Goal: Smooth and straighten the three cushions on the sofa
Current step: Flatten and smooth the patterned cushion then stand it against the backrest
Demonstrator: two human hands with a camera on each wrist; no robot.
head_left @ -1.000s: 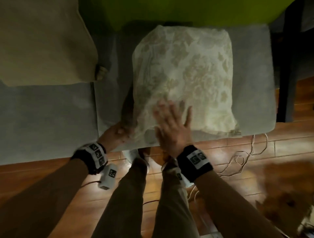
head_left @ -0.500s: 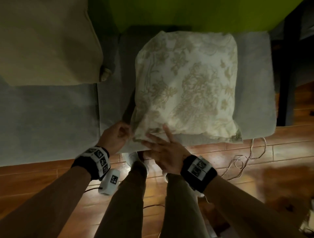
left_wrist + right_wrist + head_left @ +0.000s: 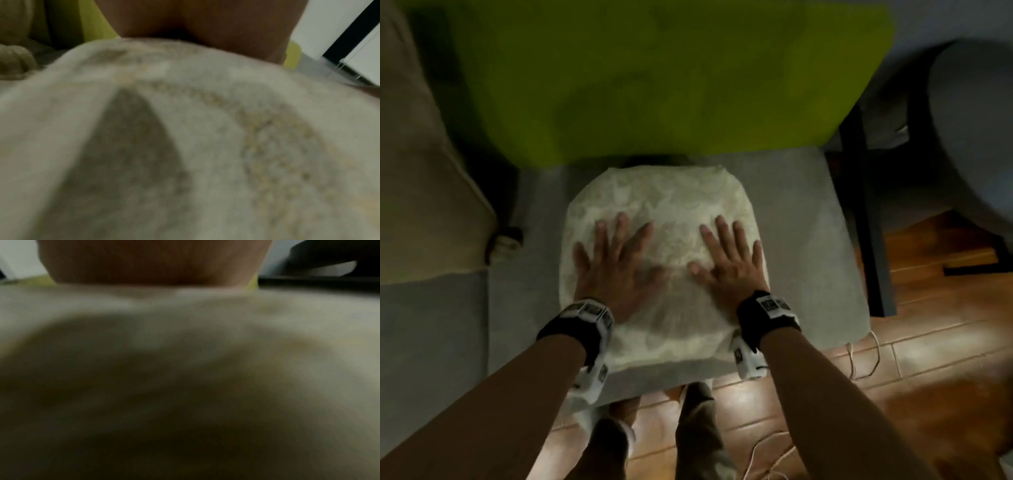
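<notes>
While seemingly pressing, both flat hands (image 3: 616,270) on cushion (image 3: 671,202).

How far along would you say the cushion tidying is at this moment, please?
In hand: the left hand and right hand press flat on the floral cushion, which lies on the grey sofa seat. The green cushion stands upright behind; the beige cushion sits left. Whether those are done is unclear.
</notes>
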